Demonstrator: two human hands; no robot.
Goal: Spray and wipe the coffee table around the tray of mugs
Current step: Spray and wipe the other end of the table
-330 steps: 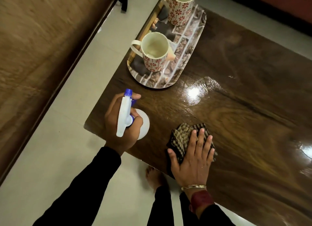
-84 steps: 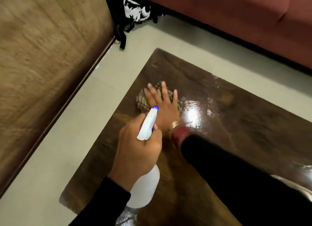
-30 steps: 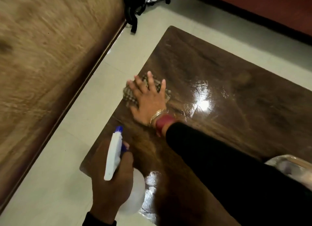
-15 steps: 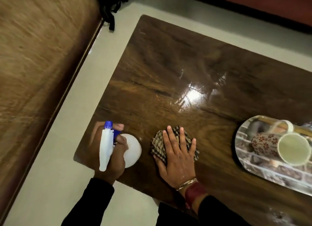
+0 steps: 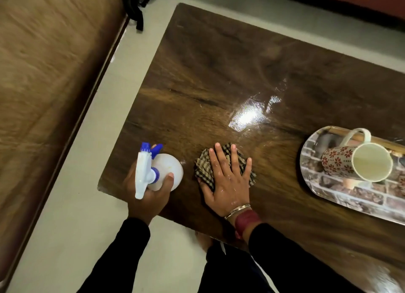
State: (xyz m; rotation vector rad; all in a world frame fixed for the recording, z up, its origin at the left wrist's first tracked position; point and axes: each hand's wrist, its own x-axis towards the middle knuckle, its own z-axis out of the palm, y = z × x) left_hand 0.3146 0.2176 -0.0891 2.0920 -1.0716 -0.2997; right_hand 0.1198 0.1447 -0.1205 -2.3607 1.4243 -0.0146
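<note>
Head view, right hand point(image 5: 228, 183) flat on cloth point(image 5: 202, 169) near coffee table point(image 5: 219, 73) edge

The dark, glossy wood-grain tabletop point(image 5: 219, 78) carried a white spray bottle point(image 5: 163, 171) with a blue nozzle standing upright near its front left corner, and a crumpled checked cloth point(image 5: 205, 171) lay flat just to the right of it. Well to the right sat an oval tray point(image 5: 324, 189) printed with a brick pattern, holding a cream mug point(image 5: 355, 161) with red flowers that stood upright with its handle turned away.
</note>
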